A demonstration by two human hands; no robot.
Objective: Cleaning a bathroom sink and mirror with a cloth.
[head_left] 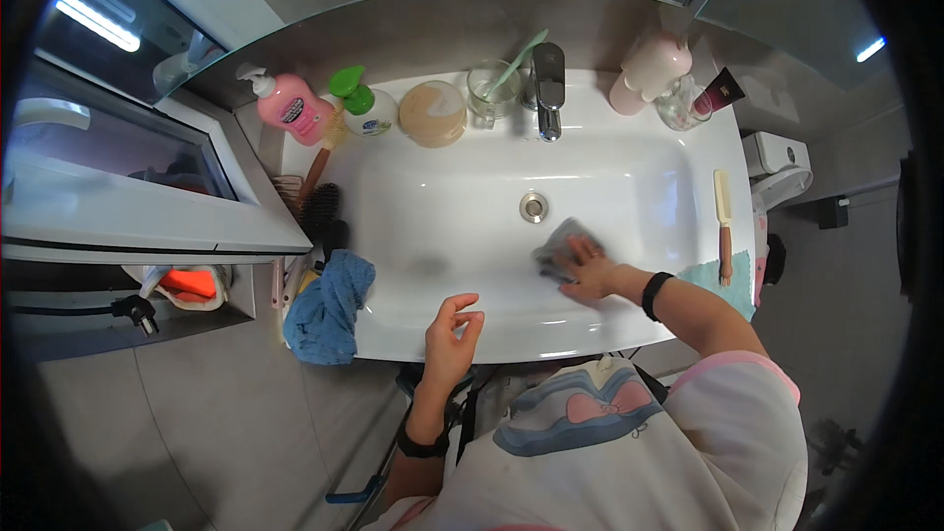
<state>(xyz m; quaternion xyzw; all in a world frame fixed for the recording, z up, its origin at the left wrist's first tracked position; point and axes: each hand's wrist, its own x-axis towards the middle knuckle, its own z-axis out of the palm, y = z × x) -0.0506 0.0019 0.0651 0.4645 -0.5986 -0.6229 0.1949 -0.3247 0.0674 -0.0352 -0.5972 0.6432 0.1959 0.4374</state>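
Head view: the grey cloth (pixel 563 235) lies on the basin floor, just below the metal drain (pixel 533 207) in the picture, and is bunched into a small, uneven, creased wad. Its outline is slightly blurred.

My right hand (pixel 587 270) rests palm down on the cloth, fingers extended and slightly spread, laid over it rather than wrapped around it. My left hand (pixel 452 342) is raised near the front rim, loosely curled, with thumb and forefinger apart and nothing in its hold.

Materials noted: the sink (pixel 442 187) is smooth, glossy white, with rounded inner corners; the faucet (pixel 548 88) is dark and shiny; the glass cup (pixel 489 98) is clear and holds a green toothbrush (pixel 519 57). A blue towel (pixel 329 315), thick and soft-looking, drapes over the front left corner.

Edges: the front rim curves between my body and the basin. A pink pump bottle (pixel 293 108) and a round container (pixel 433 114) stand along the rear ledge. Bare basin surface extends left of the cloth, and a narrower bare stretch lies to its right.
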